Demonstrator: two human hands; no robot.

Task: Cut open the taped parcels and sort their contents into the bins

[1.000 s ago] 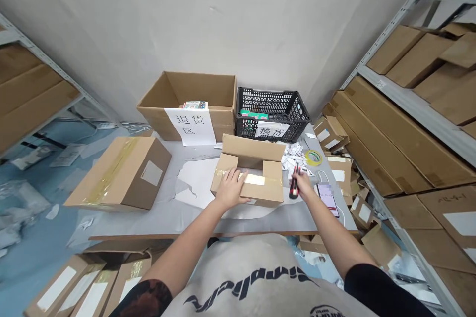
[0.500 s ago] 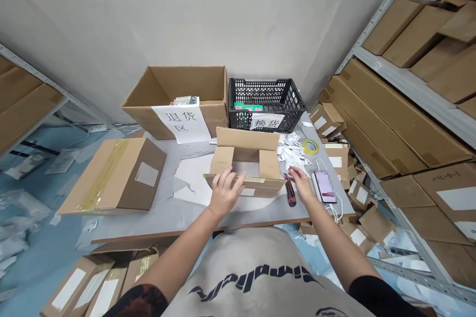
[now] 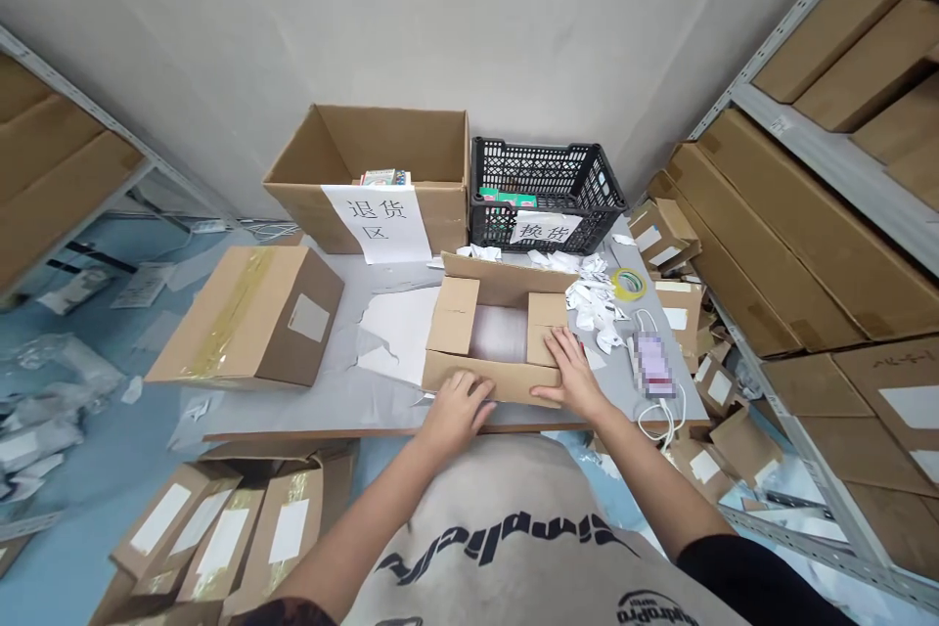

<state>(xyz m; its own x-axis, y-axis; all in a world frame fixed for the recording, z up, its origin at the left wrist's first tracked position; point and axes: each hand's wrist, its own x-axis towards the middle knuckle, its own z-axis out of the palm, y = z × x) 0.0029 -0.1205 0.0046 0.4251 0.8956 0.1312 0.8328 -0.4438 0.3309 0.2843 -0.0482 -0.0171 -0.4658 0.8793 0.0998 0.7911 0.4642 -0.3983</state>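
An unsealed cardboard box sits near the table's front edge, its flaps raised or spread and its visible inside pale. My left hand grips the front flap, fingers bent over it and thumb lower down. At the front right corner, my right hand holds the same box, with fingers across the right flap and thumb against the front. Crumpled white paper scraps lie just beyond the right hand. The red and black cutter seen earlier is now mostly or wholly hidden around that hand.
A taped carton stands at left. Behind are a large labelled carton and a black plastic crate with green packs. Yellow tape and a phone with white cables lie right. Shelves hold boxes.
My right hand has moved left onto the box's corner, and my left hand is lower on the front flap. The box is closer to the table's front edge. The view has shifted.
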